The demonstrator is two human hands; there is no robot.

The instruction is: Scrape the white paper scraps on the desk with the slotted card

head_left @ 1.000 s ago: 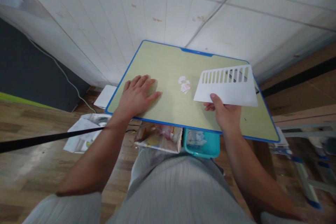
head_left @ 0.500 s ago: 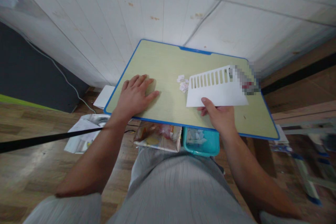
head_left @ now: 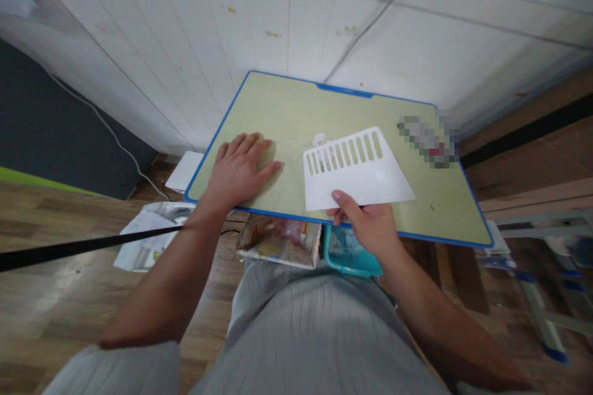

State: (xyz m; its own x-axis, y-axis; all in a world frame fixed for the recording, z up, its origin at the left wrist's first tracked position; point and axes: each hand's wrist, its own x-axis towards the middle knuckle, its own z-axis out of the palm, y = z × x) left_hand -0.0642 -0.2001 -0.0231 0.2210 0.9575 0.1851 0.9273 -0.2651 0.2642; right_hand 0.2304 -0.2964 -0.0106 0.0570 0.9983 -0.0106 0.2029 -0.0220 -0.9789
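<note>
My left hand (head_left: 241,166) lies flat with its fingers spread on the left part of a pale green table (head_left: 287,105) with a blue rim. Between the thumb and fingers of my right hand (head_left: 365,219) is a white slotted card (head_left: 356,182), pinched at its near edge. A row of long slots runs along the card's far side. Small white paper pieces (head_left: 319,137) lie on the tabletop at that far side, and some show through the left slots. The fingers under the card are partly hidden.
A pixelated object (head_left: 428,142) lies at the table's right. Below the near edge are a turquoise bin (head_left: 356,268), a box with crumpled wrapping (head_left: 282,241) and a white container (head_left: 139,237). A white wall (head_left: 296,18) stands behind the table.
My right hand has moved left and nearer to me with the slotted card, which now covers some of the paper pieces and uncovers the pixelated object. My left hand has stayed in place.
</note>
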